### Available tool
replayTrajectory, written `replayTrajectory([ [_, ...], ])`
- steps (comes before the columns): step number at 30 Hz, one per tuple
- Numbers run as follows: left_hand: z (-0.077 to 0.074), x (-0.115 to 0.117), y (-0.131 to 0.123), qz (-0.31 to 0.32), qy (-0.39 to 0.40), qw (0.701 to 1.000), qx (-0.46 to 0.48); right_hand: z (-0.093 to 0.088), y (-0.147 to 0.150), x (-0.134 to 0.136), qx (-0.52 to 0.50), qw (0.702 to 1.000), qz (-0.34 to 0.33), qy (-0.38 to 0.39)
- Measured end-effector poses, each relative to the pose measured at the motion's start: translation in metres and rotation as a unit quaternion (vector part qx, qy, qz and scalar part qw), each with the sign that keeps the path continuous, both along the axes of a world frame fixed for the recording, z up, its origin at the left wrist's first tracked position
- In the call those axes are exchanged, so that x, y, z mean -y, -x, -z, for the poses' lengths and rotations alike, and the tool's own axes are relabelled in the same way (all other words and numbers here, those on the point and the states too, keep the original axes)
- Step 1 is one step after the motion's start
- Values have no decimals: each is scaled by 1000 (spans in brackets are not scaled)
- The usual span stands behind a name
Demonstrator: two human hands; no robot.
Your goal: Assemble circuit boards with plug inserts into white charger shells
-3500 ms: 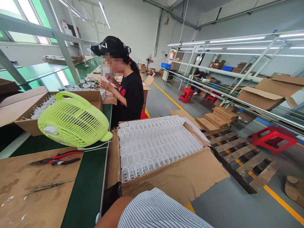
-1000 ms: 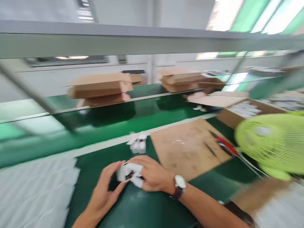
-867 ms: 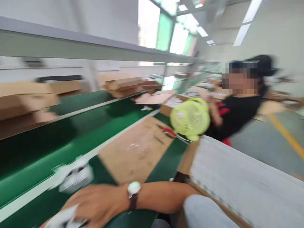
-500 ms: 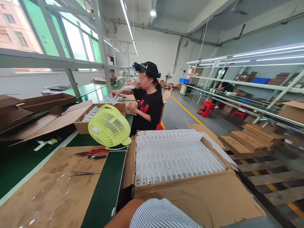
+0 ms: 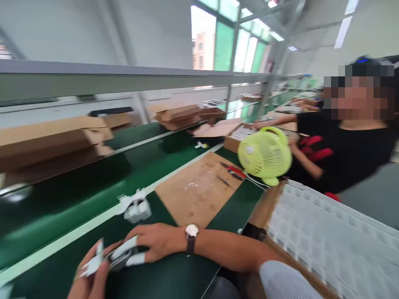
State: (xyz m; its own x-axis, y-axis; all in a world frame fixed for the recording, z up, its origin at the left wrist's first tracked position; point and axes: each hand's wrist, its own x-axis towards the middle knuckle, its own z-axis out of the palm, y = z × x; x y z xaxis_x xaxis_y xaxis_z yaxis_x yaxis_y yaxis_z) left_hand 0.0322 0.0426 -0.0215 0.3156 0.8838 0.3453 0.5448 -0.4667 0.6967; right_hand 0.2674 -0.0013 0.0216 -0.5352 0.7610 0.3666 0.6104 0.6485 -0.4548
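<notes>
My left hand [image 5: 89,272], at the bottom left, pinches a small white plastic part [image 5: 93,262]. My right hand [image 5: 157,241] reaches in from the right, with white coverings on its fingertips and a watch [image 5: 191,231] on the wrist. Its fingers are closed around a small grey piece [image 5: 116,261] that touches or nearly touches the white part; blur hides the exact contact. Just beyond my hands, white moulded parts [image 5: 137,207] with round openings sit on the green bench [image 5: 174,276].
A brown cardboard sheet [image 5: 193,195] carries red-handled pliers [image 5: 237,172] and tweezers [image 5: 222,180]. A yellow-green fan [image 5: 264,153] stands beyond it. At right is a carton of white pieces [image 5: 327,224]; a person [image 5: 352,153] sits behind. Cardboard boxes [image 5: 56,141] line the far side.
My view has swung left and down from the carton to the bench. Both my hands have come into view, holding small parts. The co-worker and fan now appear farther right.
</notes>
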Motion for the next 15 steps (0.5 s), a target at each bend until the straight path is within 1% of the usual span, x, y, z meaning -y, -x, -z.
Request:
replayTrajectory([
  [1,-1,10,17,-32,20,999,13,7,17,-5,-17,999,-30,-8],
  [2,-3,17,27,-44,47,997,38,14,29,-8,-33,998,-58,-11],
  [4,-8,25,31,-26,107,988,109,26,40,-12,-60,996,-60,-30],
  [5,-10,26,29,-7,133,980,146,30,41,-14,-65,995,-72,-31],
  [6,-13,26,25,-2,143,975,173,32,40,-14,-68,994,-82,-33],
  [9,-19,28,17,-1,163,963,214,33,38,-14,-82,991,-106,-25],
  [12,-20,31,16,2,177,959,222,30,40,-11,-96,991,-88,-13],
  [15,-20,32,18,13,177,957,228,27,41,-13,-83,994,-76,-10],
])
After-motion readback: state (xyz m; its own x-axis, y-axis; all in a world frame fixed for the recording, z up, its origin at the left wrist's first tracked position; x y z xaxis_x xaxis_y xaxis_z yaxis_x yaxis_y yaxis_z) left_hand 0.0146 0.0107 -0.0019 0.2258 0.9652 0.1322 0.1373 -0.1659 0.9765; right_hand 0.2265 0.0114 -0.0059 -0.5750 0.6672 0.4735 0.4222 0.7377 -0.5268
